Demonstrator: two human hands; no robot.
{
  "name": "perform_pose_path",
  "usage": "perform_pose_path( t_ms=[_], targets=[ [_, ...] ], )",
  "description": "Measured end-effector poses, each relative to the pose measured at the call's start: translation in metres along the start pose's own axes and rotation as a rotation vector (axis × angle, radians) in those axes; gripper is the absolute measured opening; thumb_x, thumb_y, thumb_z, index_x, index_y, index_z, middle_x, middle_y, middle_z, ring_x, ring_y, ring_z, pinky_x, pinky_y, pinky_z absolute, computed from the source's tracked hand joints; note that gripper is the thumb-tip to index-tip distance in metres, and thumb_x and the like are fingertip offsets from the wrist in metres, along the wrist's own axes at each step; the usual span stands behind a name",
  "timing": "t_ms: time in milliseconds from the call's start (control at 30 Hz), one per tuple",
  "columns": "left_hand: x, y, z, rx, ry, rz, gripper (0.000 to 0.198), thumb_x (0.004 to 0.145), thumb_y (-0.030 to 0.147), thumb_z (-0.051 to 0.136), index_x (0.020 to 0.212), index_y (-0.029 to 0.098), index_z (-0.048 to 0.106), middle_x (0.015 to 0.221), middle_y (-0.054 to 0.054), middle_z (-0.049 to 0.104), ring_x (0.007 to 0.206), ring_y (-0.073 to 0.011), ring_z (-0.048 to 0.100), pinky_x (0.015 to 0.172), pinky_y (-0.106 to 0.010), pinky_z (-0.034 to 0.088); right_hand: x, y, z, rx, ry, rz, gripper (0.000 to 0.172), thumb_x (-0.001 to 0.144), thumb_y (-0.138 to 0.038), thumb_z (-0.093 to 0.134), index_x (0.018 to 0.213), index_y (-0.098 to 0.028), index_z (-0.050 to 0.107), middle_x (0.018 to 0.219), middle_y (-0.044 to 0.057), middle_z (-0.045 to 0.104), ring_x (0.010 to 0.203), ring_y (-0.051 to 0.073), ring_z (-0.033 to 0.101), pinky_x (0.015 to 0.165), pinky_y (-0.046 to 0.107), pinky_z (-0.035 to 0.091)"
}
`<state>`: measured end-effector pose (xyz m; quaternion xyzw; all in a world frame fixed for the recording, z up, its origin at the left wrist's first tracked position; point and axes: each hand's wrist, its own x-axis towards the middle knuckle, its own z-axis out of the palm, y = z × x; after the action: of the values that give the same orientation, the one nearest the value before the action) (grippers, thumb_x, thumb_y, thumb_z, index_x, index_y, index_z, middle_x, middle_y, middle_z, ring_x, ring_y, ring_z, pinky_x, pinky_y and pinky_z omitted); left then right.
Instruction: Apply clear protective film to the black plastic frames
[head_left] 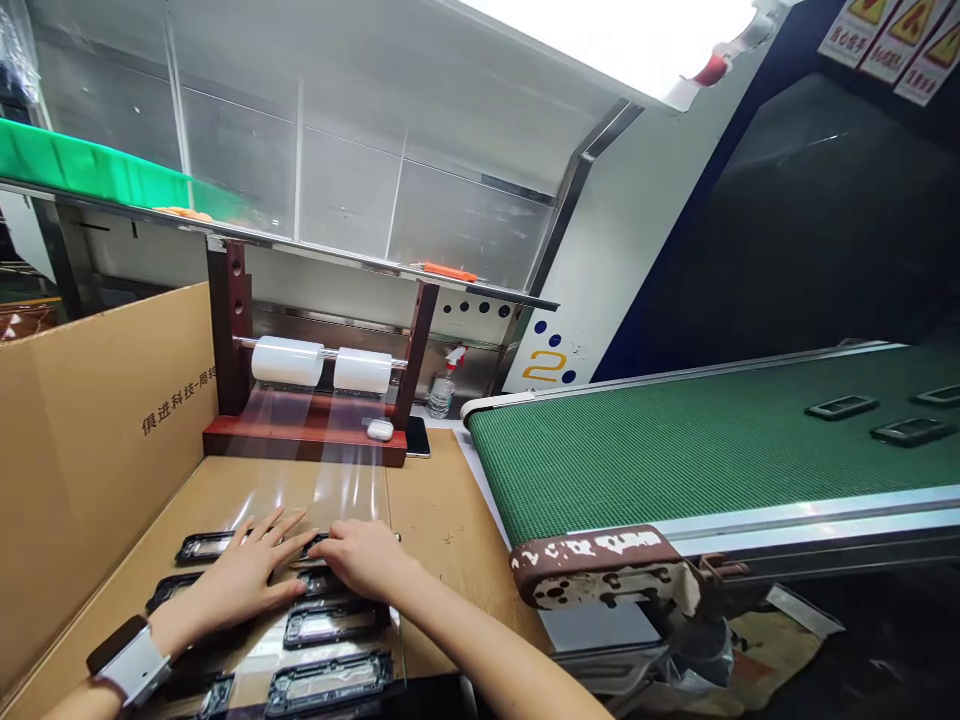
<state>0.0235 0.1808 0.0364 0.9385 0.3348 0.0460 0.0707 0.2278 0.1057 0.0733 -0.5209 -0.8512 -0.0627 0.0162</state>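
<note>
Thin clear plastic film [345, 490], judged light, limp, slippery and best taken by its edges, is being pressed at lower centre over black phone frames [328, 683] by the left hand [240, 575] and right hand [366, 558], both open, flat, gripping nothing.

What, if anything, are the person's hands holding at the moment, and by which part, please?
Nothing appears gripped: the left hand and right hand lie flat on the clear film over the black frames.

Left hand [244, 575] and right hand [365, 560] were laid flat on clear plastic film [322, 470], film unwound from white rolls [287, 361], black device frames [330, 682] covered beneath it, cardboard panel [90, 430] stood at left, green conveyor belt [675, 440] placed at right
</note>
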Motion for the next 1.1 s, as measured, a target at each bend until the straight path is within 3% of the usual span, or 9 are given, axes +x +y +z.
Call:
perform_pose_path(
  t_ms=[567, 833, 1100],
  targets=[
    [0.001, 0.004, -0.005, -0.004, -0.086, -0.047, 0.059, 0.087, 0.057, 0.047, 0.141, 0.037, 0.039, 0.155, -0.001, 0.026, 0.143, -0.0337, 0.019, 0.113, -0.061, 0.017, -0.044, 0.039, -0.013, -0.014, -0.084, 0.038, 0.026, 0.096, -0.026, 0.044, 0.110, -0.030, 0.065, 0.095, 0.000, 0.068, 0.086, 0.016, 0.065, 0.057, 0.022, 0.043],
    [0.002, -0.005, 0.002, -0.012, -0.054, -0.020, 0.057, 0.087, 0.057, 0.048, 0.140, 0.038, 0.040, 0.154, -0.002, 0.030, 0.142, -0.0348, 0.022, 0.112, -0.063, 0.017, -0.069, 0.056, -0.021, -0.010, -0.140, 0.095, 0.026, 0.095, -0.026, 0.045, 0.111, -0.030, 0.064, 0.094, 0.001, 0.068, 0.086, 0.016, 0.065, 0.058, 0.023, 0.042],
    [0.003, -0.018, 0.013, -0.079, 0.058, 0.004, 0.057, 0.085, 0.059, 0.051, 0.138, 0.040, 0.042, 0.151, -0.003, 0.035, 0.140, -0.0367, 0.028, 0.110, -0.067, 0.020, -0.098, 0.068, -0.036, -0.041, -0.122, 0.208, 0.025, 0.093, -0.021, 0.047, 0.107, -0.025, 0.067, 0.091, 0.004, 0.066, 0.086, 0.019, 0.065, 0.061, 0.025, 0.044]
  ],
)
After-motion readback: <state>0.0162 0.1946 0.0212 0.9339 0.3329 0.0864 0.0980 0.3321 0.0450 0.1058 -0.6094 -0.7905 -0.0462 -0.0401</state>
